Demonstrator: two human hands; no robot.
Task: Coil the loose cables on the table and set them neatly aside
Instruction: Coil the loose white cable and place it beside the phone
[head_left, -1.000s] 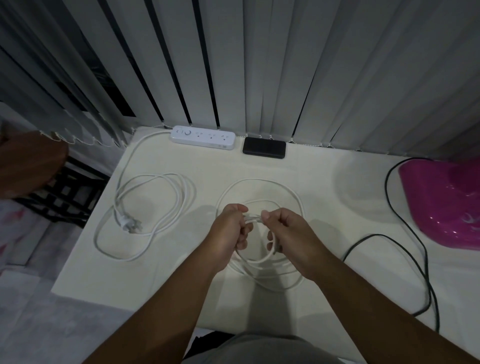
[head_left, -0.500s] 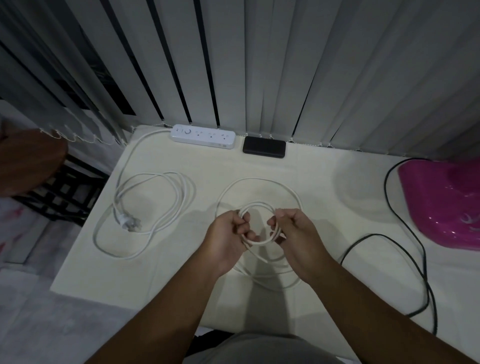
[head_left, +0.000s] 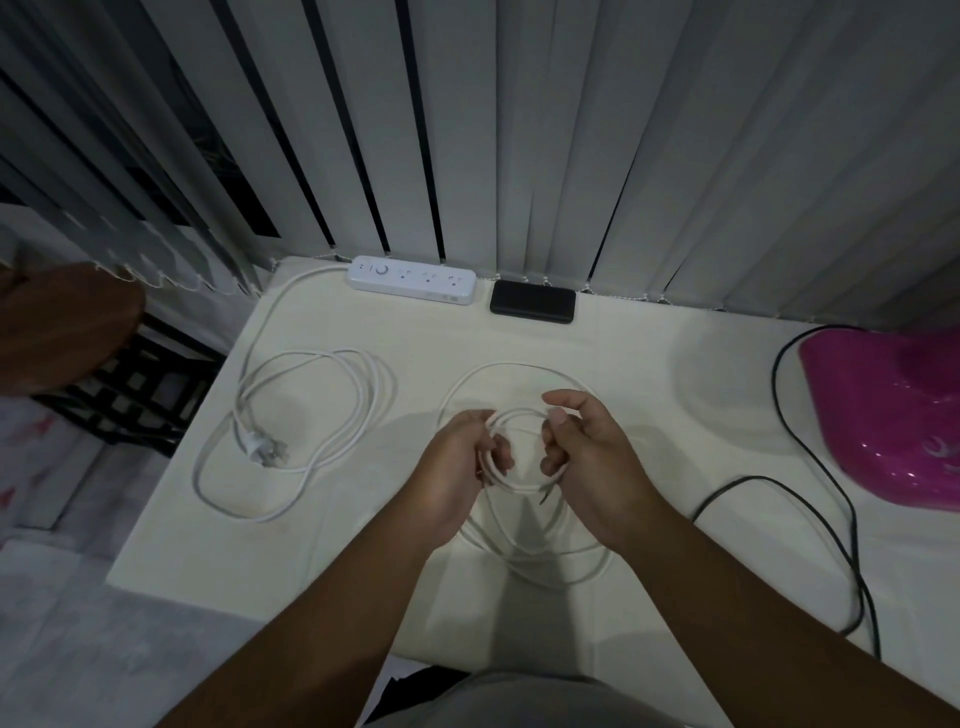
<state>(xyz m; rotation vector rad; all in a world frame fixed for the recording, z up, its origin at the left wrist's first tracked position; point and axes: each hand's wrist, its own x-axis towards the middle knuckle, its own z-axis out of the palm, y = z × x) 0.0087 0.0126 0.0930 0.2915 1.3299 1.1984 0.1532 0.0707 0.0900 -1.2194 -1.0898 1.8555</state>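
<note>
Table (head_left: 649, 364) under me, power strip (head_left: 411, 279) at its far edge as my marker. Nearer me than the strip, the thin white cable (head_left: 511, 368) sprawls in wide loops. My left hand (head_left: 457, 462) grips the small coil; my right hand (head_left: 582, 447) is curled round its other side, thumb and forefinger lifted. Risk: with that loosened pinch the coil could spring apart, and the slack loops below could snag.

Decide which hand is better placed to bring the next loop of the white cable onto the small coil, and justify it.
Probably the right hand: its fingers look loosened beside the small coil, which the left hand grips, so the left looks committed.
</note>
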